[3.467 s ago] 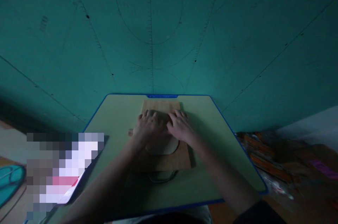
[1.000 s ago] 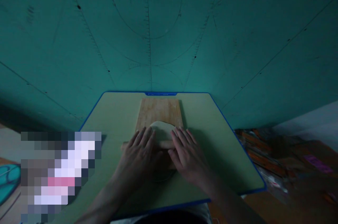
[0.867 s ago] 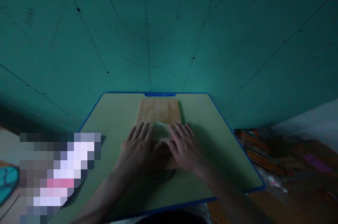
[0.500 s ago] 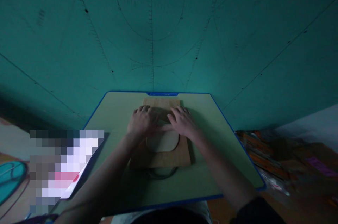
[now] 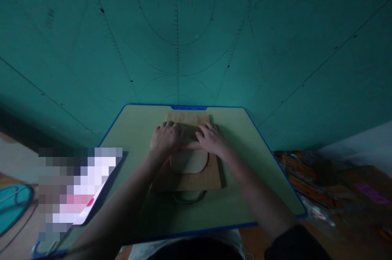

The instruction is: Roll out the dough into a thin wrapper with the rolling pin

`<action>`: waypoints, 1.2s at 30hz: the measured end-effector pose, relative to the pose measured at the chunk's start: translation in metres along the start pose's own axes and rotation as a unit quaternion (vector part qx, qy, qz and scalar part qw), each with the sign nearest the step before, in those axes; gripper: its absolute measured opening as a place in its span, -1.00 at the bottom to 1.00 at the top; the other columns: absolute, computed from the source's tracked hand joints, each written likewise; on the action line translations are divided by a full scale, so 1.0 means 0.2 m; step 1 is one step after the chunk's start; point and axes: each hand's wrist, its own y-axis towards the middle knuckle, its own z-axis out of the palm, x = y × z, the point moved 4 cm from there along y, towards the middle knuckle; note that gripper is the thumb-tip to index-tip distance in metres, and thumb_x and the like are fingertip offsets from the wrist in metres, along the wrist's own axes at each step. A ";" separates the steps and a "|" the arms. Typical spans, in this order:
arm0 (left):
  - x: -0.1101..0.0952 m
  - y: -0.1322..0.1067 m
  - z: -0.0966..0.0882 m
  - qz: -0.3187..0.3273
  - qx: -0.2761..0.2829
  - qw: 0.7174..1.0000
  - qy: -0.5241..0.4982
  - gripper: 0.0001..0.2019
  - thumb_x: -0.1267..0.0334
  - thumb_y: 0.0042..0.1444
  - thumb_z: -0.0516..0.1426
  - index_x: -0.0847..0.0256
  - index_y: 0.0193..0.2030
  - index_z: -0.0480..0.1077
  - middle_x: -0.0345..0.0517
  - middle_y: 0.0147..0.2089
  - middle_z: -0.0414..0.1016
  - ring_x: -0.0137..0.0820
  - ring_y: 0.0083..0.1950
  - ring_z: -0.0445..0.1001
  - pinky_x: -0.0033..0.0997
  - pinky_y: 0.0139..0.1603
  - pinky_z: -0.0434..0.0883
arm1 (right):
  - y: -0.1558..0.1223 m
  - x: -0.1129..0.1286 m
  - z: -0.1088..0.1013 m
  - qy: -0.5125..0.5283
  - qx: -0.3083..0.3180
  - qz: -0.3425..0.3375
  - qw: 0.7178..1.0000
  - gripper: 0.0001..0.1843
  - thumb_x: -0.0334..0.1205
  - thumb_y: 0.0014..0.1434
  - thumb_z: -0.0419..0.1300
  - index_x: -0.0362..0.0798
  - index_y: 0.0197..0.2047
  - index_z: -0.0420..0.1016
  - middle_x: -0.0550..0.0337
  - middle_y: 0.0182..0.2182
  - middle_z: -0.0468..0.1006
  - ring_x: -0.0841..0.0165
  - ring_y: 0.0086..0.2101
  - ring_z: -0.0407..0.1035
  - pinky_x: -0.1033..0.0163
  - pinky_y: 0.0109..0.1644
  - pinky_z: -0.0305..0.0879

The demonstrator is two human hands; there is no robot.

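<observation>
A pale, flattened sheet of dough (image 5: 189,162) with rounded corners lies on a wooden cutting board (image 5: 190,183). Across its far part runs a light wooden rolling pin (image 5: 192,145), of which only the middle shows between my hands. My left hand (image 5: 166,139) rests palm down over the pin's left end, fingers curled forward. Over the right end sits my right hand (image 5: 211,137), its thumb pointing inward. Both hands hide the ends of the pin, and the fingers cast shadow on the board.
The board stands on a pale table (image 5: 245,194) with a blue rim, against a green wall (image 5: 196,59). A partly blurred-out device with a bright screen (image 5: 98,186) is at the table's left. A cord loop (image 5: 190,202) shows below the board. Cardboard (image 5: 346,182) lies right of the table.
The view has shifted slightly. Both hands stay on the rolling pin, with little visible movement against the dough and the board.
</observation>
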 end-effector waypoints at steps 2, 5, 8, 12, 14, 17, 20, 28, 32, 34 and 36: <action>0.01 0.02 0.00 0.007 0.009 1.000 0.000 -0.53 0.11 0.40 -0.19 0.25 -0.01 0.49 0.20 0.02 0.53 -0.05 0.03 0.48 -0.11 -0.08 0.43 | 0.03 -0.01 0.00 0.003 -0.002 0.001 1.000 -0.57 -0.14 0.41 -0.05 -0.11 0.16 0.47 -0.15 0.18 0.45 0.12 0.20 0.31 -0.02 0.26 0.18; -0.01 -0.03 0.01 0.035 0.011 0.999 0.014 -0.59 0.12 0.39 -0.14 0.21 -0.02 0.50 0.20 0.05 0.52 -0.01 0.09 0.44 -0.09 -0.08 0.43 | -0.02 0.00 0.01 0.001 -0.027 -0.012 1.000 -0.53 -0.15 0.39 -0.06 -0.14 0.24 0.42 -0.17 0.21 0.43 0.10 0.21 0.30 -0.04 0.28 0.17; -0.02 -0.08 0.02 0.043 -0.005 0.999 0.032 -0.61 0.13 0.39 -0.12 0.20 -0.08 0.50 0.18 0.03 0.51 0.01 0.09 0.44 -0.11 -0.10 0.43 | -0.09 0.01 0.02 -0.007 -0.038 -0.030 0.999 -0.45 -0.18 0.39 -0.09 -0.15 0.36 0.30 -0.17 0.31 0.34 0.07 0.26 0.24 -0.08 0.33 0.10; 0.01 -0.02 0.04 -0.003 -0.001 1.000 0.010 -0.63 0.17 0.39 -0.12 0.25 -0.04 0.47 0.16 0.02 0.53 -0.04 0.06 0.49 -0.15 -0.09 0.44 | -0.04 0.00 0.01 0.001 -0.023 -0.018 1.000 -0.42 -0.20 0.37 -0.08 -0.15 0.39 0.25 -0.16 0.32 0.32 0.04 0.25 0.26 -0.10 0.32 0.13; 0.03 0.05 0.05 -0.018 0.000 1.000 -0.006 -0.63 0.18 0.38 -0.11 0.27 0.00 0.47 0.16 0.02 0.54 -0.07 0.05 0.50 -0.16 -0.05 0.45 | 0.03 -0.02 0.01 0.007 -0.011 -0.004 1.000 -0.43 -0.21 0.35 -0.06 -0.16 0.37 0.27 -0.17 0.30 0.34 0.04 0.23 0.27 -0.08 0.31 0.15; 0.05 0.12 0.04 -0.025 -0.005 1.000 -0.008 -0.62 0.20 0.37 -0.12 0.30 0.00 0.47 0.18 0.03 0.55 -0.10 0.06 0.51 -0.17 -0.01 0.44 | 0.10 -0.03 -0.01 0.005 -0.012 0.018 1.000 -0.48 -0.23 0.33 -0.03 -0.14 0.30 0.36 -0.16 0.26 0.39 0.07 0.19 0.32 -0.04 0.28 0.18; 0.04 0.07 0.03 -0.025 -0.003 1.000 -0.004 -0.63 0.19 0.37 -0.10 0.29 -0.02 0.48 0.19 0.01 0.55 -0.08 0.04 0.52 -0.16 -0.03 0.44 | 0.05 -0.02 -0.01 -0.002 -0.033 0.017 0.999 -0.51 -0.24 0.32 -0.02 -0.11 0.26 0.40 -0.13 0.23 0.41 0.10 0.16 0.34 -0.01 0.25 0.21; 0.00 -0.04 0.03 -0.028 -0.007 0.999 0.025 -0.60 0.11 0.37 -0.11 0.28 0.02 0.46 0.22 0.04 0.52 0.02 0.06 0.47 -0.08 -0.08 0.43 | -0.05 0.01 0.01 -0.010 -0.036 -0.004 0.999 -0.53 -0.21 0.32 0.00 -0.06 0.25 0.41 -0.11 0.22 0.42 0.07 0.16 0.32 -0.04 0.22 0.21; 0.02 0.05 0.02 -0.034 -0.001 0.999 0.005 -0.63 0.19 0.34 -0.10 0.29 -0.02 0.48 0.20 0.03 0.53 -0.04 0.04 0.50 -0.12 -0.06 0.43 | 0.05 -0.01 0.00 0.006 -0.022 0.012 1.000 -0.55 -0.22 0.32 -0.01 -0.09 0.22 0.43 -0.11 0.22 0.41 0.10 0.15 0.35 0.01 0.21 0.24; 0.02 0.05 0.01 -0.037 -0.012 0.999 0.003 -0.63 0.19 0.35 -0.11 0.28 -0.03 0.48 0.19 0.02 0.54 -0.05 0.04 0.51 -0.12 -0.03 0.43 | 0.04 0.00 -0.01 0.004 -0.027 0.013 1.000 -0.56 -0.22 0.32 -0.01 -0.09 0.20 0.45 -0.11 0.21 0.43 0.10 0.14 0.36 0.01 0.20 0.25; 0.01 0.01 0.00 -0.043 -0.024 0.999 0.002 -0.63 0.17 0.36 -0.11 0.26 -0.06 0.48 0.17 -0.01 0.56 -0.05 0.02 0.52 -0.10 -0.04 0.42 | -0.01 0.01 -0.01 -0.005 -0.032 0.005 0.999 -0.56 -0.21 0.34 -0.01 -0.08 0.20 0.45 -0.11 0.21 0.43 0.09 0.14 0.36 -0.01 0.20 0.25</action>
